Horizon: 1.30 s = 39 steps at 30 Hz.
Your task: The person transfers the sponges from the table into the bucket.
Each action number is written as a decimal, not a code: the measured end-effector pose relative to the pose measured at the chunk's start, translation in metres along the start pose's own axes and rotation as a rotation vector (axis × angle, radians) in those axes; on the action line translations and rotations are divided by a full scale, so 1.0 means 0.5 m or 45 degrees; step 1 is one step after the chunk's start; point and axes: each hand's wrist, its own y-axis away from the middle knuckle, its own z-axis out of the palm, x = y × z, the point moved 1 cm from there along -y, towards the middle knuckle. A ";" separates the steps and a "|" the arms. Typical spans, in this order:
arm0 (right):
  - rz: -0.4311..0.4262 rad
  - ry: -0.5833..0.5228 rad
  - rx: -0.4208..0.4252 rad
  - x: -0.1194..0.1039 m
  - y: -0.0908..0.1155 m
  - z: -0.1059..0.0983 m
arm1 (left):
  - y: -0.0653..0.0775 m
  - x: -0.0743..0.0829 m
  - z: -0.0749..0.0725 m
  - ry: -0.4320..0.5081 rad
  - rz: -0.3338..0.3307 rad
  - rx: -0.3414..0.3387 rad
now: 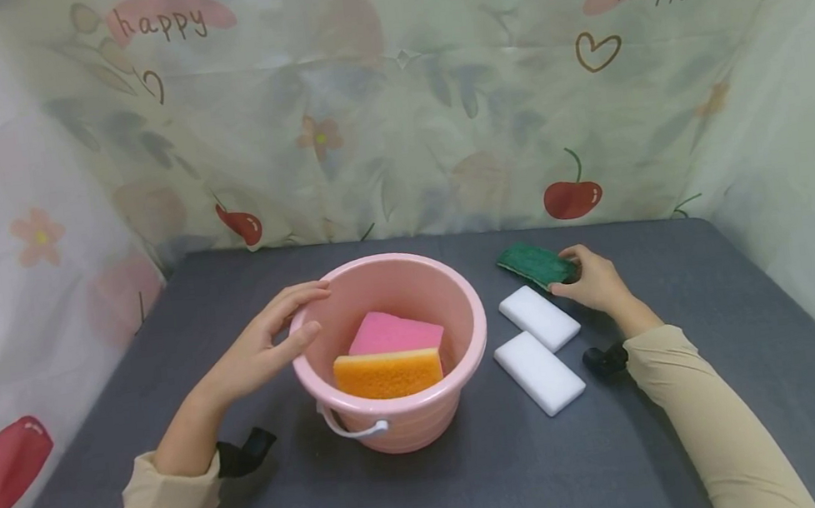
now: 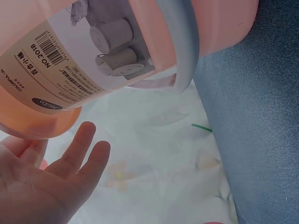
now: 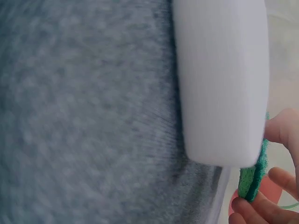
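My right hand (image 1: 595, 283) pinches the right end of a green scouring sponge (image 1: 532, 263) between thumb and fingers. In the right wrist view that sponge (image 3: 252, 182) shows a lighter green layer, partly hidden behind a white block. At the left rim of a pink bucket (image 1: 411, 421) rests my left hand (image 1: 267, 345), its fingers extended and loosely spread. The left wrist view has this hand (image 2: 46, 182) at the rim below the bucket's label (image 2: 51, 70). Inside the bucket are a pink sponge (image 1: 395, 332) and an orange sponge (image 1: 389, 375) with a pale top edge.
Two white sponge blocks, one farther back (image 1: 539, 319) and one nearer (image 1: 540, 373), lie between the bucket and my right forearm. The bucket's pale handle (image 1: 356, 432) hangs at its front left. A patterned curtain (image 1: 407, 120) encloses the dark table (image 1: 523, 475).
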 end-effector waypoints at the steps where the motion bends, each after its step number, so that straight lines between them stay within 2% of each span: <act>1: 0.003 -0.005 0.004 -0.001 0.001 -0.002 | 0.000 -0.001 0.000 -0.002 -0.001 0.000; 12: 0.022 -0.041 0.063 -0.006 0.008 -0.020 | 0.000 0.003 -0.001 -0.015 -0.050 -0.005; 21: 0.010 -0.059 0.080 -0.015 0.015 -0.034 | 0.001 0.002 0.001 0.000 -0.038 -0.001; 39: -0.089 -0.086 0.137 -0.034 0.035 -0.073 | 0.001 0.001 0.001 0.017 -0.032 -0.006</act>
